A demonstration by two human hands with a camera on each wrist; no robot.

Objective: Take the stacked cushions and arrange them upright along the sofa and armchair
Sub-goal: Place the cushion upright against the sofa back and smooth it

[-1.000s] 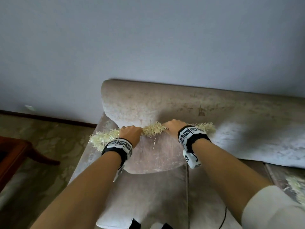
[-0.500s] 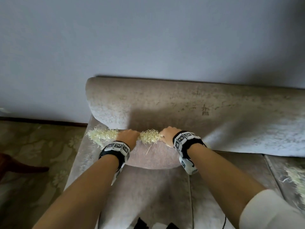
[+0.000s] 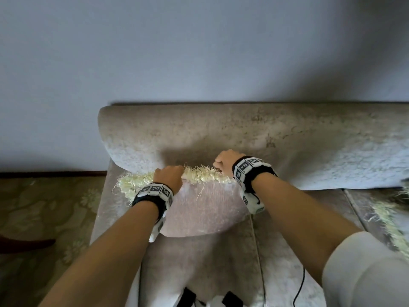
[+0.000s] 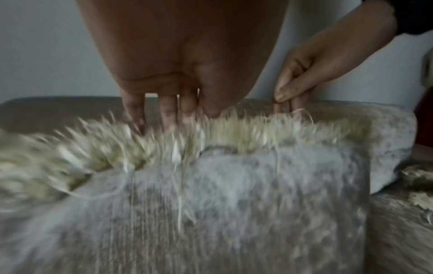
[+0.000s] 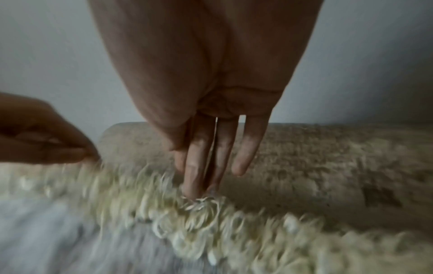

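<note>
Cushion [image 3: 203, 209], grey with pale fringe [image 3: 205, 176] along its top edge, stands upright against the sofa [image 3: 287, 134] backrest at the sofa's left end. Left hand [image 3: 169, 177] and right hand [image 3: 225, 162] both pinch the fringe, fingers curled. Another fringed cushion [image 3: 389, 220] lies at the seat's right edge.

- Left hand [image 3: 169, 176]: bare, forearm bare.
- Left wristband [image 3: 155, 193]: black strap carrying white blocks printed with black square markers.
- Right hand [image 3: 224, 161]: bare.
- Right wristband [image 3: 249, 171]: same black strap and marker blocks, a white unit hanging below.
- Sleeve [image 3: 365, 271]: white, pushed up the right arm.
</note>
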